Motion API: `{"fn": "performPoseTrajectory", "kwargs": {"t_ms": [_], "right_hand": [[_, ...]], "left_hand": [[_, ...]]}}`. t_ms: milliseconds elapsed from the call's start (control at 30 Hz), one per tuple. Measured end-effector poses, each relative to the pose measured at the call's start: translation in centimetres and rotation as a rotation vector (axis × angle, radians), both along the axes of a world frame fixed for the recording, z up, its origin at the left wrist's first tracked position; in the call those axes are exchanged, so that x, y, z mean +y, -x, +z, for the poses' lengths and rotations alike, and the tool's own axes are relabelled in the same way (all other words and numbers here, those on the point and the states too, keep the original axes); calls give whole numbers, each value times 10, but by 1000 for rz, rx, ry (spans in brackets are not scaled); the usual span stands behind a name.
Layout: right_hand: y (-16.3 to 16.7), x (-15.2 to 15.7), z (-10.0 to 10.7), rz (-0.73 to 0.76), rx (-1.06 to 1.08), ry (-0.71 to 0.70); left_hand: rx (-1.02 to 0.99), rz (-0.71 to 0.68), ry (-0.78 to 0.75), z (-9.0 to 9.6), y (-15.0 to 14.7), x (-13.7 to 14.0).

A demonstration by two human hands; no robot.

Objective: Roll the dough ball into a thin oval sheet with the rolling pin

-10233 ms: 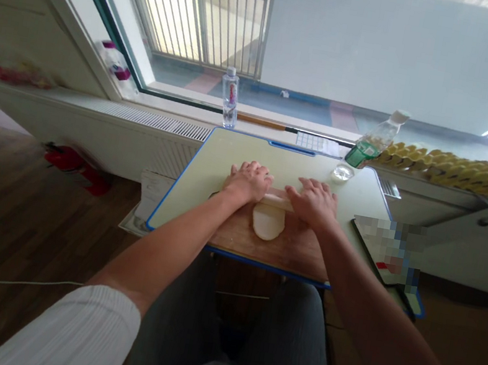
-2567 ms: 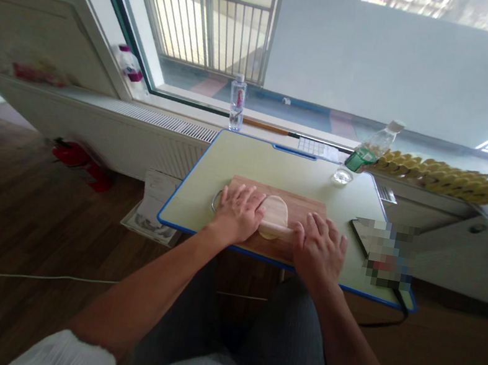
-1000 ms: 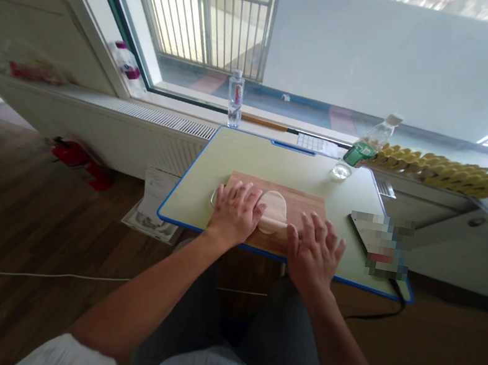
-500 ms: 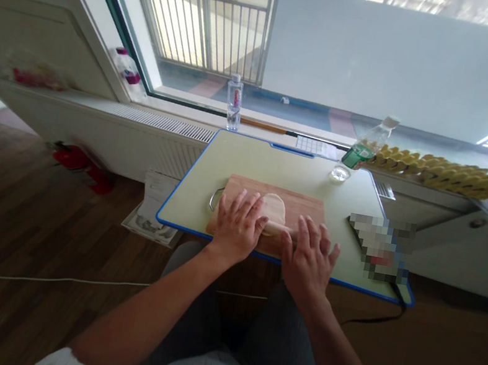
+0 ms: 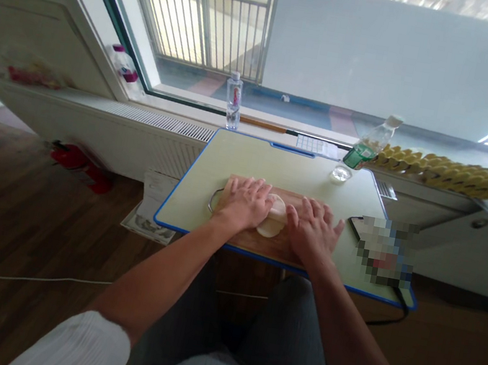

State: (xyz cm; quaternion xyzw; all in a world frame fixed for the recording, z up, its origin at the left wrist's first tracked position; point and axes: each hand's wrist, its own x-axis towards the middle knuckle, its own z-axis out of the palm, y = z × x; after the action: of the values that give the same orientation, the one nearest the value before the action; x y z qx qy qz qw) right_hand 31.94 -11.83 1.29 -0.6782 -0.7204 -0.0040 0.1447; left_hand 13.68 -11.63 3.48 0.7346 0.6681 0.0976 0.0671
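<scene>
A flat round of pale dough [image 5: 268, 228] lies on a wooden cutting board [image 5: 256, 245]. Across the dough runs a light wooden rolling pin [image 5: 278, 213], only its middle showing between my hands. My left hand [image 5: 247, 203] rests palm down over the pin's left end, fingers stretched forward. Over its right end lies my right hand [image 5: 313, 227], also flat with the fingers spread. Both ends of the pin are hidden under my palms. The board has a metal handle [image 5: 212, 199] on its left side.
The board sits on a small pale table [image 5: 239, 155] with a blue rim. A green-labelled bottle [image 5: 362, 153] stands at the back right, a blurred phone-like object [image 5: 378, 250] lies at the right. Another clear bottle [image 5: 234, 102] is by the window.
Both hands have pushed the rolling pin forward, away from me, over the dough. More of the dough now shows on the near side of the pin.
</scene>
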Motion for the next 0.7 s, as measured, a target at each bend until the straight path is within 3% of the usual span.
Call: {"fn": "performPoseTrajectory", "kwargs": {"t_ms": [200,300,400,600,700], "right_hand": [[-10,-51,-16,55,14,-62],[-13,-61,-18,74,9,-82],[-11,-45,-15,63,-10,-54],[2,11,0,-4,8,29],[4,18,2,-16,21,32]], "left_hand": [[-20,-31,-48,-10,1,-52],[-23,-22,-56,-12,1,-63],[-27,-38,-39,-9,1,-49],[-14,-9,-27,-4,5,11],[-18,-2,-3,-5,6,24]]}}
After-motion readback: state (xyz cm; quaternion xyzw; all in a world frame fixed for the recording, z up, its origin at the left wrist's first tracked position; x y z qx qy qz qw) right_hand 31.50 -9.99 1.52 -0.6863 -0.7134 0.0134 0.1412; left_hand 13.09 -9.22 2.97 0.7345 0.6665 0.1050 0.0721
